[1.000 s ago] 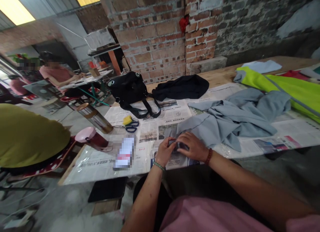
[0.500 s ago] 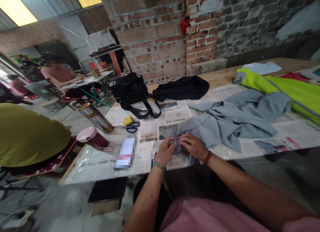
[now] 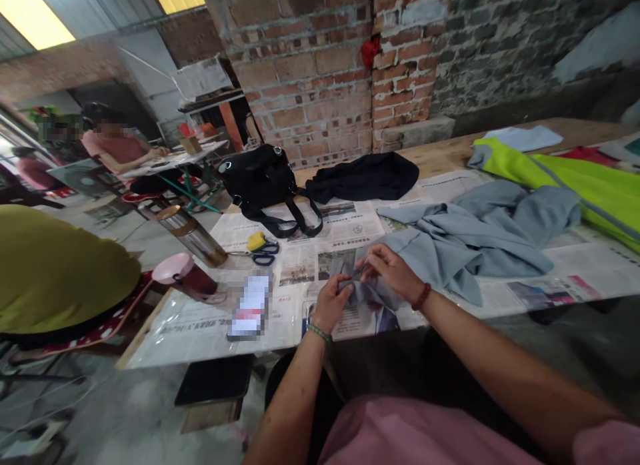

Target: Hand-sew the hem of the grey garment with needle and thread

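A crumpled grey cloth (image 3: 493, 231) lies across the newspaper-covered table, its near left end gathered at my hands. My left hand (image 3: 332, 298) pinches that end between thumb and fingers, low over the newspaper. Just right of it and slightly higher is my right hand (image 3: 383, 268), its thumb and fingertips closed together. Whatever those fingertips hold is too small to make out. Part of the cloth hangs in folds below the two hands.
Left of my hands are a phone (image 3: 250, 306), dark-handled scissors (image 3: 265, 253), a lidded pink cup (image 3: 185, 275) and a steel flask (image 3: 193, 237). Behind lie a black bag (image 3: 260, 178) and dark cloth (image 3: 365, 176). A yellow-green vest (image 3: 595, 185) is at right. One person (image 3: 65, 271) sits close on the left.
My right hand has risen a little off the cloth, up and to the right, fingertips still together. My left hand keeps its hold in the same place.
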Demonstrator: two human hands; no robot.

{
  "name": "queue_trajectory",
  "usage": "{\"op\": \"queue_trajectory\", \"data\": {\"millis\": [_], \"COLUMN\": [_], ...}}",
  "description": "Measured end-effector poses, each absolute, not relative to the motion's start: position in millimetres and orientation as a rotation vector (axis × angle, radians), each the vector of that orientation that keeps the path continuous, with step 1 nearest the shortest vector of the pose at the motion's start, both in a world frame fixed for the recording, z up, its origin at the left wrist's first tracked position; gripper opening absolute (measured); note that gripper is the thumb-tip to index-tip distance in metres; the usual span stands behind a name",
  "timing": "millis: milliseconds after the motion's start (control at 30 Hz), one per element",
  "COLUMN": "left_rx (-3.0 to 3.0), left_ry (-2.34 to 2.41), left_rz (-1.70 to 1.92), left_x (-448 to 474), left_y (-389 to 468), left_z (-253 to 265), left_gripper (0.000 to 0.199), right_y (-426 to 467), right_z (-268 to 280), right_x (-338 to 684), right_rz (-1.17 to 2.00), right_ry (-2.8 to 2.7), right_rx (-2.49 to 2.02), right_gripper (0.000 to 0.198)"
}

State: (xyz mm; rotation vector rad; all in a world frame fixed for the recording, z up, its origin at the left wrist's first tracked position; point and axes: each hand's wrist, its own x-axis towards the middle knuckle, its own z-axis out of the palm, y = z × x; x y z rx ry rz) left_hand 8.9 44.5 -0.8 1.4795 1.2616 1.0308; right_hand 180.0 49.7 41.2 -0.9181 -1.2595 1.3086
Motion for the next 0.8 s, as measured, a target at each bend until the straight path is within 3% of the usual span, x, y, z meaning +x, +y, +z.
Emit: {"op": "queue_trajectory", "data": {"millis": [100, 200, 467, 800], "left_rx": [1.436, 1.357, 1.271, 1.101], "left_ry": [1.259, 1.26, 1.194, 1.144], "left_rz": [1.037, 1.072, 1.161, 1.174], "left_x": [9, 9, 5, 8], "left_y": [44, 44, 47, 49], "left_z": [2, 3, -4, -5], "left_gripper": [0.022, 0.02, 0.015, 0.027], "right_y": [69, 90, 129, 122], "right_z": [51, 58, 78, 77], "right_x": [185, 192, 209, 201], "right_rz": [1.625, 1.708, 1.627, 1.573], "right_ry": [-1.079, -0.967, -0.923, -0.986], "right_rx": [-0.824, -0.824, -0.844, -0.878], "right_gripper": [0.016, 0.009, 0.01, 0.005]}}
